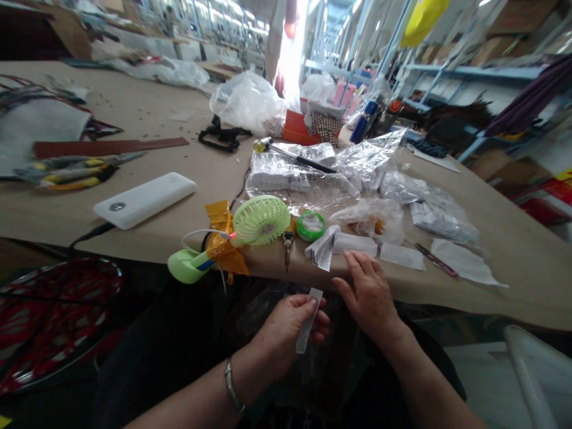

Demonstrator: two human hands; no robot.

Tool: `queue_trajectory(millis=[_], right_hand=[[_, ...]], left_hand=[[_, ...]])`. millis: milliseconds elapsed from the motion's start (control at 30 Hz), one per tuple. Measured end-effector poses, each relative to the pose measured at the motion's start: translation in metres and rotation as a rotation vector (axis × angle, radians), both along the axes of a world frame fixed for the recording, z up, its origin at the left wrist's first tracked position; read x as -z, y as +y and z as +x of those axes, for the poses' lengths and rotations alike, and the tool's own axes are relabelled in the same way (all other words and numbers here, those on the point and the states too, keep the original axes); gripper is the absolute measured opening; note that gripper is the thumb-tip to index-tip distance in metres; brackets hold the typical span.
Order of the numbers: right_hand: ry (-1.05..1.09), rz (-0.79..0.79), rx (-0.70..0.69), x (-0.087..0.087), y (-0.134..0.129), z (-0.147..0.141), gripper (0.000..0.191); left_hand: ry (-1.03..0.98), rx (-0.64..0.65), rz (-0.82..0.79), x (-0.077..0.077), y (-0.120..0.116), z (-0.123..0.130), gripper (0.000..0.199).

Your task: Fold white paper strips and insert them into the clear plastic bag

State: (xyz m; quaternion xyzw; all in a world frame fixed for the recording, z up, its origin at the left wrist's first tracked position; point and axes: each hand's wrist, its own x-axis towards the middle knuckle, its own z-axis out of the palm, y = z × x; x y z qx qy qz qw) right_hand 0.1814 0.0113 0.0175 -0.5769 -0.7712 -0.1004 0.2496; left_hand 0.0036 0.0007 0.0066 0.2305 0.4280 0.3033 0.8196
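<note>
My left hand point(288, 328), with a metal bangle on its wrist, pinches a narrow white paper strip point(309, 319) between thumb and fingers, below the table edge. My right hand point(369, 295) rests its fingertips on the edge of the tan-covered table point(504, 256), with the fingers slightly spread. It holds nothing. Nearest to it lie several white paper slips point(353, 244), some folded and some flat, and a longer slip point(401, 256) lies to their right.
A green handheld fan point(261, 220) wrapped in orange tape stands left of the slips, beside a green tape roll point(311, 226). Clear plastic bags point(304, 179), a white power bank point(143, 200) and scissors point(75, 170) lie farther back. A red-patterned hoop point(53, 322) sits low left.
</note>
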Motion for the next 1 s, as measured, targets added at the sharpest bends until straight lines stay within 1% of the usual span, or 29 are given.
queue_trajectory(millis=[33, 100, 200, 367, 500, 567, 633, 700, 767, 867, 1000], right_hand=[[-0.054, -0.012, 0.054, 0.000, 0.006, 0.003, 0.052], [-0.139, -0.035, 0.110, 0.001, 0.012, 0.006, 0.053], [-0.171, -0.034, 0.103, 0.004, 0.010, 0.009, 0.040], [-0.015, 0.059, 0.013, 0.010, 0.005, 0.021, 0.016], [0.211, 0.115, -0.048, 0.010, -0.002, 0.024, 0.014], [0.340, 0.129, -0.111, 0.009, -0.011, 0.016, 0.015], [0.401, 0.116, -0.246, 0.007, -0.022, 0.000, 0.017], [0.361, 0.073, -0.417, 0.006, -0.031, -0.016, 0.018], [0.281, 0.037, -0.532, 0.009, -0.036, -0.029, 0.018], [0.219, 0.028, -0.576, 0.015, -0.037, -0.037, 0.016], [0.185, 0.000, -0.602, 0.019, -0.037, -0.034, 0.014]], left_hand=[[0.009, 0.013, 0.008, 0.001, -0.001, -0.001, 0.024], [0.008, 0.029, 0.013, 0.003, -0.002, -0.002, 0.025], [0.016, 0.035, 0.006, 0.006, -0.003, -0.002, 0.025], [0.021, 0.007, -0.026, 0.006, -0.003, -0.002, 0.018], [0.009, 0.004, -0.063, -0.001, -0.001, -0.004, 0.014], [-0.021, 0.013, -0.099, -0.005, 0.000, -0.005, 0.014], [-0.100, 0.029, -0.116, -0.010, 0.002, -0.005, 0.015], [-0.197, 0.033, -0.115, -0.013, 0.002, -0.005, 0.013], [-0.269, 0.002, -0.112, -0.016, 0.003, -0.006, 0.011], [-0.290, -0.055, -0.122, -0.016, 0.003, -0.007, 0.010], [-0.271, -0.078, -0.120, -0.011, 0.003, -0.010, 0.009]])
